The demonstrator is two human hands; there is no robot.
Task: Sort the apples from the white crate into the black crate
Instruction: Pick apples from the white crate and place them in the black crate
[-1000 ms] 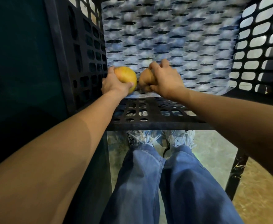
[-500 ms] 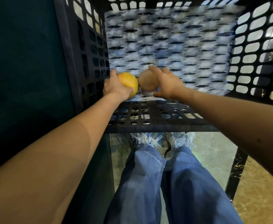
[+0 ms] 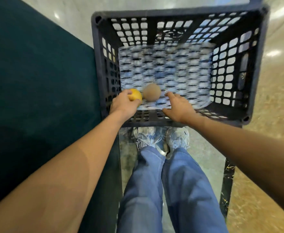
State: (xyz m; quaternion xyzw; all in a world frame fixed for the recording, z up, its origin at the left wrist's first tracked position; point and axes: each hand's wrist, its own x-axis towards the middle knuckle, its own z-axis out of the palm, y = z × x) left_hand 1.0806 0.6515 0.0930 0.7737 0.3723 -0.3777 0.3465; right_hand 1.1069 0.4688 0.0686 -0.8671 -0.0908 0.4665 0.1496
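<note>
The black crate (image 3: 255, 68) stands in front of me, lined with a white foam net on its floor. A yellow apple (image 3: 135, 96) sits in the near left corner, and my left hand (image 3: 123, 105) curls over it from the near side. Beside it lies a brownish apple (image 3: 152, 94), free on the net. Just to the right of that apple, my right hand (image 3: 178, 106) hovers over the near wall with fingers spread and holds nothing. The white crate is out of view.
A dark green surface (image 3: 37, 81) runs along the left of the crate. My legs in blue jeans (image 3: 163, 190) and white shoes show below, between a table edge and a black post (image 3: 226, 182). Shiny floor lies to the right.
My right hand has let go of the brownish apple and drawn back toward me. My view has pulled up and away, so the whole crate shows. The left hand stays on the yellow apple.
</note>
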